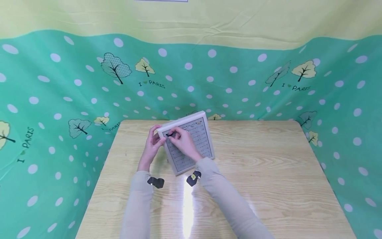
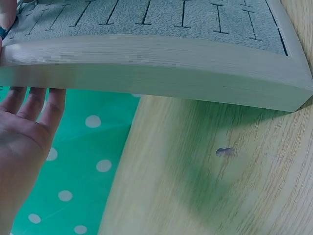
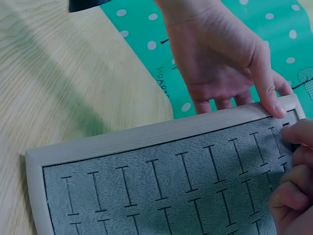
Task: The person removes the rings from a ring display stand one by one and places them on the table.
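A jewellery display tray (image 1: pixel 210 136) with a pale wooden frame and grey fuzzy lining stands tilted up on the table. Rows of I-shaped slits (image 3: pixel 186 171) run across the lining. My left hand (image 1: pixel 151 146) grips the tray's upper left corner, thumb over the front rim and fingers behind the frame. At the upper left slit my right hand (image 1: pixel 185 143) pinches a small black piece (image 1: pixel 169 134); fingertips partly hide it, and I cannot tell its kind. Along the top row sit several small shiny pieces (image 1: pixel 198 123).
The light wood table (image 1: pixel 268 172) extends around the tray. Behind and beside it hangs a green curtain (image 1: pixel 221 79) with white dots and printed trees. A dark wrist camera (image 1: pixel 194 178) is strapped to each sleeve.
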A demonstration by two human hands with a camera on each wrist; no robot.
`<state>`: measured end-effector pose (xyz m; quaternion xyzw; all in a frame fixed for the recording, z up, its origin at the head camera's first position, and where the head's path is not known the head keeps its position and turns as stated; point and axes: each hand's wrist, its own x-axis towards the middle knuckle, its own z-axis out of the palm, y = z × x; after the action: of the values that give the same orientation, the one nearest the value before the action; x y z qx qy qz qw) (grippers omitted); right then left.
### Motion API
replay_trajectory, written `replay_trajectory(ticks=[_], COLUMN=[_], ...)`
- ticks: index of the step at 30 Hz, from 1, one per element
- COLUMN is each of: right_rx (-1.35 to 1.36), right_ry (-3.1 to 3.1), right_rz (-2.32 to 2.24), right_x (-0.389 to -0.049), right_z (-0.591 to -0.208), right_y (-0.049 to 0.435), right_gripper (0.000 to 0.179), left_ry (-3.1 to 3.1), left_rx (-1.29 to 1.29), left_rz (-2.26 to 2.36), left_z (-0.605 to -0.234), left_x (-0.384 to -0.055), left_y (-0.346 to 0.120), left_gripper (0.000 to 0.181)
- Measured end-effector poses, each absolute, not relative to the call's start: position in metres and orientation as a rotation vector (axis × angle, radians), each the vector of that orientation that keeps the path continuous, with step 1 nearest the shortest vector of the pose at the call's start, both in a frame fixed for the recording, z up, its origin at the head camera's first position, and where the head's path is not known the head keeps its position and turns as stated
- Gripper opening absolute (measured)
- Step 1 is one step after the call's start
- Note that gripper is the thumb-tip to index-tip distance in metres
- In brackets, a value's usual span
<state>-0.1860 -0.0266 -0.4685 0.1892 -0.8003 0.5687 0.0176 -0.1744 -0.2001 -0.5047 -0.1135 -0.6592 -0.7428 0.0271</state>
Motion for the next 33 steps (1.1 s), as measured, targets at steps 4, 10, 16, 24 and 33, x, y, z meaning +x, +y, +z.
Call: replay_trajectory(ticks=[4,10,16,24,33], right_rx=[0.594,0.599,0.594,0.607,0.564], right_ry=[-2.497,-2.504,-2.511,-2.424,-2.301], right_rz=[1.776,1.821,1.853,1.933,2.042], right_x=[-0.187,-0.185,-0.181,-0.177,-0.167], right_z=[-0.470,-0.471,-0.471,-0.470,-0.457], right_y=[-0.026,-0.024,-0.022,-0.020,-0.003], right_gripper=[0.013,0.012,0.013,0.014,0.012], left_ry=[-2.038,-2.046,-2.051,-2.056,-2.071], left_rx=[-0.381,-0.395,-0.418,-0.393,-0.362], left_rz=[-2.275,-2.250,-2.231,-2.223,-2.237], left_z=[-0.506,-0.507,-0.507,-0.507,-0.506], left_x=[-0.174,-0.172,-0.172,-0.174,-0.175], left_y=[-0.199,-0.198,-0.197,-0.200,-0.201], left_gripper=[0.051,0.052,0.053,0.053,0.054])
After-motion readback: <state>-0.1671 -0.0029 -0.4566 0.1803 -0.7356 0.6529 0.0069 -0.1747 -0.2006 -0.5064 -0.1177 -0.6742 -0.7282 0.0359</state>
